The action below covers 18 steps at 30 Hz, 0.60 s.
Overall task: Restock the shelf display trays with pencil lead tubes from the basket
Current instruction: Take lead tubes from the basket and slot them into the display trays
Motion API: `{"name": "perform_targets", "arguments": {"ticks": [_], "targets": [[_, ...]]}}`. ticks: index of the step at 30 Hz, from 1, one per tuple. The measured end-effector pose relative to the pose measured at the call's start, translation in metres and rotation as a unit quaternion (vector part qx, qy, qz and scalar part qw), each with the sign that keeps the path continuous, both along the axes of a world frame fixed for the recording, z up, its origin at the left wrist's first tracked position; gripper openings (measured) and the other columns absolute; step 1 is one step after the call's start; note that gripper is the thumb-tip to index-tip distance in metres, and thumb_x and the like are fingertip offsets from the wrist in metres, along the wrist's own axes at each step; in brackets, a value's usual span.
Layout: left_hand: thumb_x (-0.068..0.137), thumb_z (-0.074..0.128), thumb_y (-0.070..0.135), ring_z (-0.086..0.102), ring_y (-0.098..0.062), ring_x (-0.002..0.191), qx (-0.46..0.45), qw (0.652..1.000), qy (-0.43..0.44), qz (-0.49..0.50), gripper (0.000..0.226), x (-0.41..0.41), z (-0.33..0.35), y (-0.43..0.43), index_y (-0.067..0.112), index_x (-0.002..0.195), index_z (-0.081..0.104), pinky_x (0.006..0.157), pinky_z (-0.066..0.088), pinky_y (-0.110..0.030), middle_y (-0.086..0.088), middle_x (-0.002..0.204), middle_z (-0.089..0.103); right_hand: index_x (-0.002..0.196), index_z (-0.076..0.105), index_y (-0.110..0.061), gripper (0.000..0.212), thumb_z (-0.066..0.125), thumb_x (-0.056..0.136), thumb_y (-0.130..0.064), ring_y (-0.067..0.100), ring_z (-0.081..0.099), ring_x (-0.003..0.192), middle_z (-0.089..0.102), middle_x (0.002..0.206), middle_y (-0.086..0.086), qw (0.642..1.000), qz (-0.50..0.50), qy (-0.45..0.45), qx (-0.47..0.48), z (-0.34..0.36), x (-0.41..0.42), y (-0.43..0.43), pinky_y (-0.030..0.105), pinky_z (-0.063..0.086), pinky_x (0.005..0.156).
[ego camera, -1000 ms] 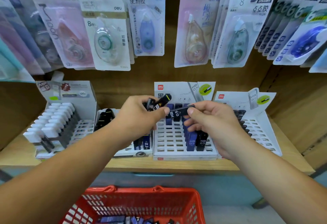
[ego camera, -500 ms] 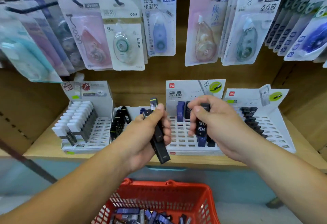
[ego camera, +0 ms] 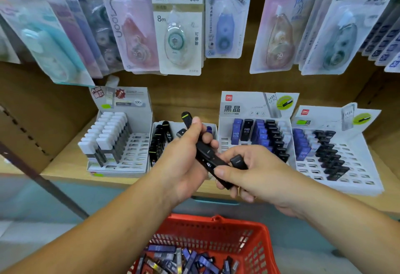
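My left hand grips a bunch of black pencil lead tubes in front of the shelf. My right hand pinches the lower end of one of those tubes, with a black cap showing between its fingers. Several white display trays sit on the wooden shelf: one with white-capped tubes, a small one with black tubes, a middle tray with blue and black HB 0.5 tubes, and a right tray partly filled. A red basket below holds several blue and black tubes.
Carded correction tape packs hang on hooks above the trays. The shelf's front edge runs just beyond my hands. A dark bar slants across the lower left.
My right hand has left the middle tray, where an HB 0.5 tube now stands, and come back to the bunch in my left hand. The view has shifted down and closer.
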<state>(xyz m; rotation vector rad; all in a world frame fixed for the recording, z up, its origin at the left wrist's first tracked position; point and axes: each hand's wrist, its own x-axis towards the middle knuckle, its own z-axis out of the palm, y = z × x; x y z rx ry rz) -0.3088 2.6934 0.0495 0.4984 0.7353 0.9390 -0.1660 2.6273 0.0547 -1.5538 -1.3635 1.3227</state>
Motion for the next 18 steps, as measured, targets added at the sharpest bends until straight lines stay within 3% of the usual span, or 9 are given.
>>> {"name": "perform_targets", "arguments": {"ticks": [5,9,14,18], "targets": [[0.107,0.051,0.039,0.053,-0.014,0.063,0.029,0.998,0.027,0.047,0.029,-0.015,0.006,0.014,0.018,0.087,0.056,0.074,0.045,-0.030,0.002,0.067,0.049,0.101,0.066,-0.015,0.003,0.064,0.101,-0.012,0.015,0.055,0.059,0.074,0.079,0.012,0.999,-0.035,-0.014,-0.024,-0.005,0.004,0.000,0.027,0.035,0.046],[0.108,0.054,0.029,0.049,-0.013,0.058,0.086,0.985,0.132,0.067,0.022,-0.033,-0.002,0.022,0.011,0.104,0.064,0.063,0.052,-0.029,0.001,0.068,0.050,0.106,0.063,-0.012,0.004,0.060,0.103,-0.011,0.013,0.055,0.053,0.073,0.080,0.015,0.998,-0.062,-0.010,-0.007,-0.004,0.007,-0.001,0.026,0.036,0.044],[0.105,0.059,0.033,0.026,-0.012,0.050,0.225,0.939,0.252,-0.057,0.031,-0.035,-0.008,0.009,0.003,0.100,0.060,0.046,0.032,-0.024,0.000,0.065,0.032,0.110,0.065,-0.015,0.009,0.058,0.104,-0.012,0.017,0.059,0.057,0.069,0.077,0.011,0.997,-0.073,-0.011,0.027,-0.009,0.008,0.001,0.028,0.038,0.046],[0.099,0.070,0.023,0.030,-0.011,0.047,0.283,0.910,0.297,-0.066,0.013,-0.026,-0.007,0.001,0.011,0.102,0.070,0.046,0.028,-0.025,-0.008,0.073,0.052,0.107,0.068,-0.021,0.009,0.059,0.104,-0.019,0.029,0.053,0.063,0.070,0.073,0.010,0.999,-0.038,-0.024,0.005,-0.011,0.013,0.001,0.032,0.038,0.051]]}}
